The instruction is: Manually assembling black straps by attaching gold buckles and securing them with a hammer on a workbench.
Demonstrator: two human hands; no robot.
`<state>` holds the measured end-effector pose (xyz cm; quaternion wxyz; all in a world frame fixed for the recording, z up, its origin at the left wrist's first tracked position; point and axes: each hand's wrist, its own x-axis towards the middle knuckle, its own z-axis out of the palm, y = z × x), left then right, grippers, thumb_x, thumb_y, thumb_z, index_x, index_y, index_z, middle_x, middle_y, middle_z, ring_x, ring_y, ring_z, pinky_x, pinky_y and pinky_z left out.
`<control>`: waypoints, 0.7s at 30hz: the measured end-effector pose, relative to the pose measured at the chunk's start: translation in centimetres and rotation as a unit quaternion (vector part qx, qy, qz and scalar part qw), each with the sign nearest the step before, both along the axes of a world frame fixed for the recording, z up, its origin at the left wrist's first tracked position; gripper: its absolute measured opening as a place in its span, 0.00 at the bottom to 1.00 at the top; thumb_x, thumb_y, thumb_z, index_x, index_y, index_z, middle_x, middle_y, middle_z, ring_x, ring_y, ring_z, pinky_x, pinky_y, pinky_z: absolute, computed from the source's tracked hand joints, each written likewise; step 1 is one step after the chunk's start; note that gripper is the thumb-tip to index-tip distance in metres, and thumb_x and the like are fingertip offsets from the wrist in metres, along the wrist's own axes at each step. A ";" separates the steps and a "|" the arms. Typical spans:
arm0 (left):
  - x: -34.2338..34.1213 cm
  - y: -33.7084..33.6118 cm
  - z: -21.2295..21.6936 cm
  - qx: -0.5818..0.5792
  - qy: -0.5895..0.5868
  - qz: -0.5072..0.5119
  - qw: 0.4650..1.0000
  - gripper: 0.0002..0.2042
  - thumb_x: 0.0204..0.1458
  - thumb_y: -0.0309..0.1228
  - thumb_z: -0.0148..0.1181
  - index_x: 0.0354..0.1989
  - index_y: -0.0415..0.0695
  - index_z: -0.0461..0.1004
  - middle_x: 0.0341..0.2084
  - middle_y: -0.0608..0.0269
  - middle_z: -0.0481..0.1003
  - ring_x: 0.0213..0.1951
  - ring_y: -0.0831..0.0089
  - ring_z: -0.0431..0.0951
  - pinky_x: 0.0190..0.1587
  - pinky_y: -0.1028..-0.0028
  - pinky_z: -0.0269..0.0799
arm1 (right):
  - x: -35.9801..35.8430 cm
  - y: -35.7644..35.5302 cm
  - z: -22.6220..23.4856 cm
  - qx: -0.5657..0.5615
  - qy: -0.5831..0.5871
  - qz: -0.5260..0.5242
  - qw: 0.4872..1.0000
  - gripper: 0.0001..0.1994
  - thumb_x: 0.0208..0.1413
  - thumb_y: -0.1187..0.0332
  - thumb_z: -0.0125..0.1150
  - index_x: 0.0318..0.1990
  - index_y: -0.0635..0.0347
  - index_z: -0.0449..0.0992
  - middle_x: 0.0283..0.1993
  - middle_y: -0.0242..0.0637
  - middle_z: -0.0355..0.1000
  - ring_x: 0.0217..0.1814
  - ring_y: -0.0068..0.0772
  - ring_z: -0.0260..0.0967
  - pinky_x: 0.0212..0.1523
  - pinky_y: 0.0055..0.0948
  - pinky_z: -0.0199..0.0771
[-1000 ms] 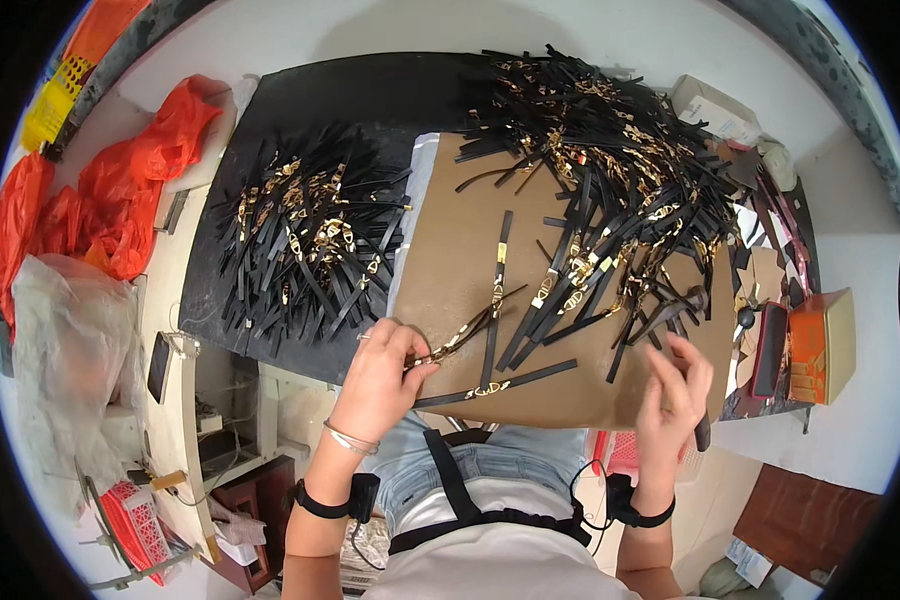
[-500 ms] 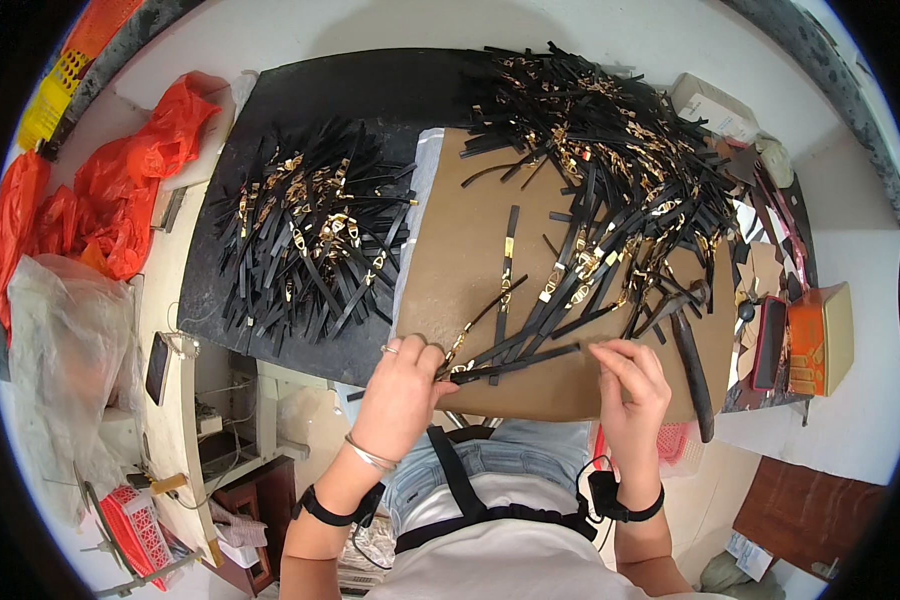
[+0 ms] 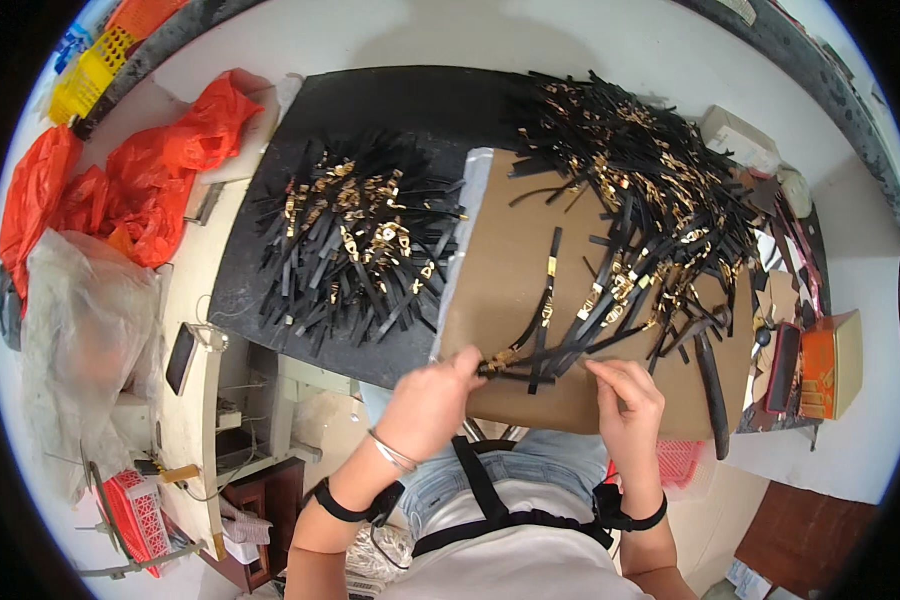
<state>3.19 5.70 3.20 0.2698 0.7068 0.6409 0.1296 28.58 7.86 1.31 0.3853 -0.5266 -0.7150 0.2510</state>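
My left hand is closed at the near left edge of a brown board, its fingers round the end of a black strap with gold metal fittings. The strap runs to the right, across other straps. My right hand is pinched near the strap ends; what lies between its fingertips is too small to make out. Beyond the hands, a single black strap with gold links lies lengthwise on the board. A big heap of such straps covers the board's far right.
Another pile of black straps lies on the black mat to the left. A dark-handled hammer rests on the board at right, near an orange box. Red plastic bags and a phone are at far left.
The whole view has shifted, so the table appears further right. The strap at my left hand is angled differently; my right fingertips have come nearer to the loose strap ends.
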 end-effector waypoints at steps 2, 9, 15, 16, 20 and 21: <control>-2.6 2.1 1.3 0.082 0.020 0.045 0.995 0.10 0.57 0.27 0.59 0.44 0.42 0.67 0.25 0.39 0.75 0.32 0.41 0.78 0.31 0.50 0.72 | 0.0 0.1 -0.1 -0.001 0.001 -0.008 1.000 0.13 0.51 0.85 0.61 0.42 0.60 0.83 0.38 0.40 0.78 0.39 0.41 0.75 0.40 0.32 0.74; -9.8 7.9 2.2 0.326 0.245 0.205 0.890 0.26 0.53 0.37 0.67 0.59 0.43 0.67 0.44 0.51 0.74 0.45 0.53 0.76 0.49 0.57 0.69 | 0.0 -0.4 -0.3 0.010 0.009 0.016 1.000 0.12 0.51 0.84 0.62 0.41 0.60 0.83 0.38 0.39 0.78 0.39 0.40 0.75 0.39 0.33 0.75; 2.9 7.7 -1.6 0.141 -0.082 0.113 0.980 0.12 0.52 0.35 0.69 0.34 0.39 0.78 0.30 0.51 0.78 0.34 0.54 0.80 0.39 0.63 0.76 | -1.0 -0.3 0.2 -0.045 0.057 0.025 0.997 0.11 0.54 0.84 0.60 0.43 0.65 0.83 0.36 0.43 0.79 0.38 0.36 0.78 0.39 0.28 0.77; 4.8 7.6 -3.0 0.139 -0.072 0.099 0.983 0.12 0.50 0.36 0.70 0.32 0.39 0.78 0.29 0.50 0.78 0.33 0.55 0.80 0.39 0.63 0.76 | -1.1 0.0 0.3 -0.044 0.056 0.028 0.997 0.11 0.54 0.84 0.60 0.43 0.65 0.83 0.36 0.43 0.79 0.38 0.36 0.78 0.39 0.28 0.77; 7.0 7.2 -4.8 0.119 -0.100 0.084 0.984 0.12 0.48 0.34 0.71 0.32 0.39 0.78 0.25 0.51 0.78 0.30 0.55 0.80 0.38 0.62 0.77 | -1.3 0.5 -0.8 -0.111 0.150 0.021 0.982 0.13 0.60 0.80 0.59 0.52 0.64 0.80 0.38 0.39 0.78 0.38 0.28 0.76 0.36 0.26 0.77; 7.0 6.5 -4.5 0.105 -0.098 0.084 0.986 0.10 0.49 0.32 0.71 0.32 0.38 0.78 0.23 0.57 0.79 0.28 0.65 0.81 0.36 0.68 0.77 | -1.2 0.5 -1.5 -0.158 0.216 0.007 0.963 0.14 0.61 0.78 0.59 0.54 0.64 0.79 0.39 0.38 0.78 0.37 0.26 0.75 0.32 0.25 0.76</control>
